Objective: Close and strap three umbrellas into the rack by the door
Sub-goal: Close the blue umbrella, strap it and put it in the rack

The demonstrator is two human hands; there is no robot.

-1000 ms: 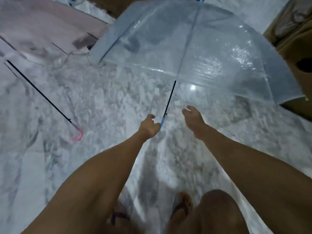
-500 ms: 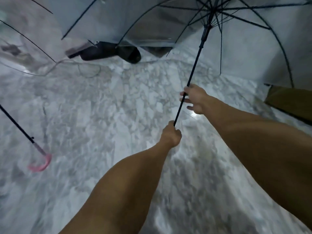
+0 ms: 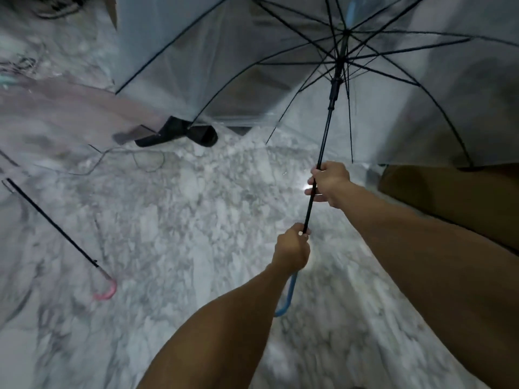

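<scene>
Umbrella open; left hand, right hand clasp shaft.

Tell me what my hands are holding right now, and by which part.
Both grip the open clear umbrella with the blue hooked handle: left hand at the shaft's bottom, just above the handle; right hand higher on the black shaft.
</scene>
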